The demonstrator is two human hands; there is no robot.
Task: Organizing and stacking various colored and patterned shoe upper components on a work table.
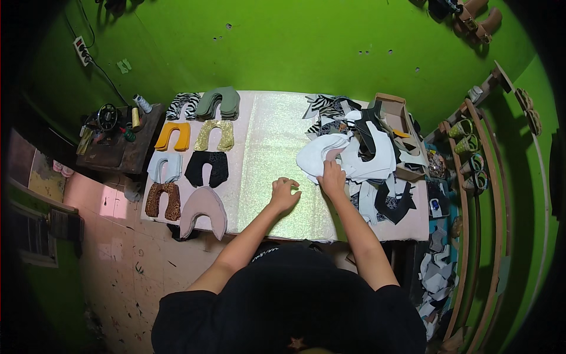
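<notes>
My right hand (333, 178) is at the near edge of a stack of white U-shaped cut pieces (315, 152), its fingers closed on the edge by a pinkish inner patch; the fingertips are partly hidden. Over a shimmering pale gold sheet (265, 135) on the table, my left hand (285, 194) is empty, its fingers loosely bent and the thumb apart. Left of the sheet lie stacks of U-shaped pieces: zebra print (183, 105), green (218, 105), orange (172, 135), gold glitter (214, 134), white (165, 167), black (207, 167), leopard print (163, 200) and large pink (203, 211).
Behind the white stack, mixed scraps (368, 156) crowd against an open cardboard box (392, 106). A sewing machine (107, 118) with thread spools stands at far left. On the right are a wooden rack (498, 177) with shoes and a heap of scraps (436, 274).
</notes>
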